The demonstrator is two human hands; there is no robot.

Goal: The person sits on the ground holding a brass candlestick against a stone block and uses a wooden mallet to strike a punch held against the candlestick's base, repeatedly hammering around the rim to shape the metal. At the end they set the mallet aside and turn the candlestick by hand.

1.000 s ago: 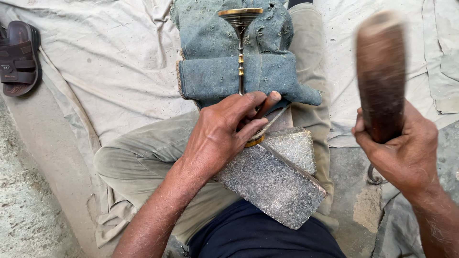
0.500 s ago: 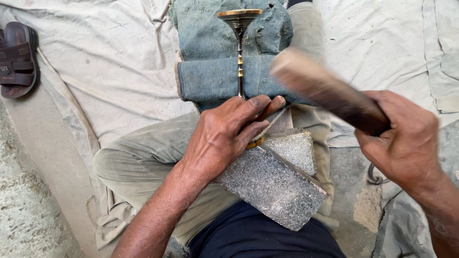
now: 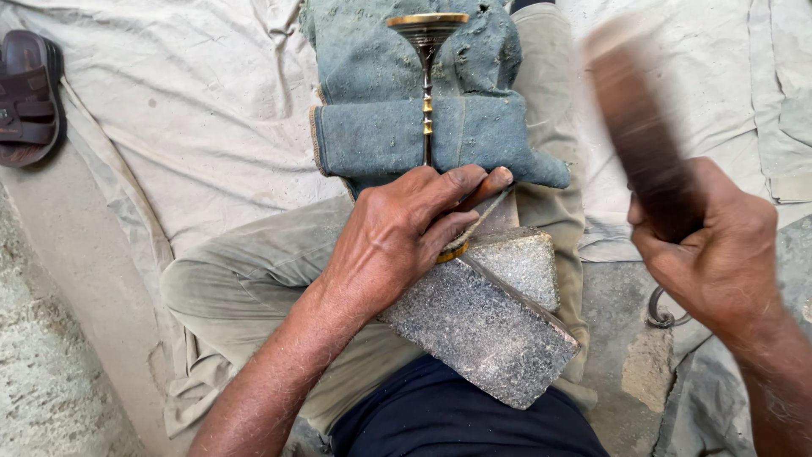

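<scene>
Brown leather sandal [image 3: 28, 97] at far left on pale cloth; left hand [image 3: 397, 233], grip closed on slender brass-and-dark metal stem [image 3: 426, 110] lying across folded blue denim pad [image 3: 381, 127], beside grey stone block [image 3: 478, 326]; right hand [image 3: 719, 245], grip wrapped round blurred dark wooden mallet [image 3: 639, 127].

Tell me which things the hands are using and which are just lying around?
In use: left hand gripping a thin tool on the stone block; right hand swinging a wooden mallet; brass goblet on folded denim.
Lying about: sandal, ground sheet.
</scene>
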